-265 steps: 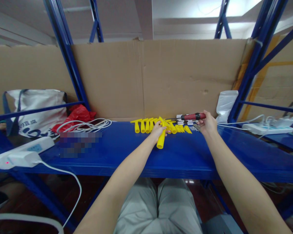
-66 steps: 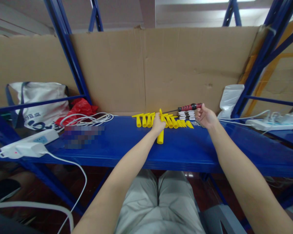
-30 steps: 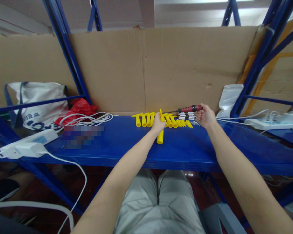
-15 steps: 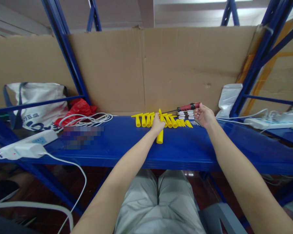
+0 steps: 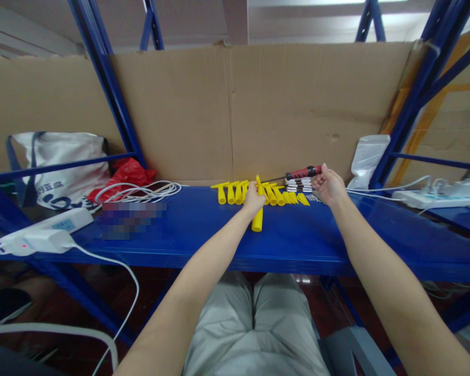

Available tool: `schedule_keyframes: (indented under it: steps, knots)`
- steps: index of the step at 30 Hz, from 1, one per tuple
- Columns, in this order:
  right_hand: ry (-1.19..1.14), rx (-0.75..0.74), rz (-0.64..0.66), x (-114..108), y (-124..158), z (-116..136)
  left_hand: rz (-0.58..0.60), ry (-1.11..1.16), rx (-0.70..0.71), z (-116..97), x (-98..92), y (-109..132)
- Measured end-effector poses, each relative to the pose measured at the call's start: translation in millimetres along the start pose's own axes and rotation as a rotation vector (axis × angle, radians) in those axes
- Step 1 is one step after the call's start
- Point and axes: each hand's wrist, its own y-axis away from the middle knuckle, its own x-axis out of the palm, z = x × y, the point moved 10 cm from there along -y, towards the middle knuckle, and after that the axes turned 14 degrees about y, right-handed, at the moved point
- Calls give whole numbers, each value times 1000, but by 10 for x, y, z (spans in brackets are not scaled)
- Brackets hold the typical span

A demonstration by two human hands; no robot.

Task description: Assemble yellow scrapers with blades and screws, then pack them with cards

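Note:
My left hand (image 5: 253, 199) is closed around a yellow plastic handle piece (image 5: 257, 220) standing tilted on the blue shelf (image 5: 203, 230). My right hand (image 5: 328, 186) grips the red-and-black handle of a screwdriver (image 5: 301, 172), whose shaft points left toward the top of the yellow piece. A row of several more yellow pieces (image 5: 235, 191) lies just behind my left hand, against the cardboard wall. A small stack of white flat parts (image 5: 300, 185) sits under the screwdriver.
White cables (image 5: 139, 191), a red bag (image 5: 127, 172) and a white tote bag (image 5: 58, 164) lie at the left. A white power strip (image 5: 43, 232) rests at the left front edge. Another power strip (image 5: 434, 200) and a white pouch (image 5: 366, 158) are at the right.
Both hands have held nearly still on the yellow piece and the screwdriver; the screwdriver handle shifts only slightly.

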Motion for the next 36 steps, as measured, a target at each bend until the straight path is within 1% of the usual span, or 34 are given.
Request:
schedule_keyframes:
  steps: [6, 13, 20, 24, 29, 36]
  knots:
    - [-21, -40, -30, -46, -41, 18, -6, -9, -4, -38, 10, 47]
    - [-72, -48, -73, -95, -79, -10, -1, -20, -25, -80, 32, 88]
    - [-77, -116, -218, -246, -56, 92, -3, -37, -32, -157, 53, 137]
    - [5, -84, -210, -194, -14, 48, -7, -9, -44, -119, 54, 125]
    - [87, -31, -201, -101, 30, -62, 16, -1, -113, -8, 107, 131]
    - [80, 27, -222, -139, 29, -122, 6, 47, -127, 1, 98, 142]
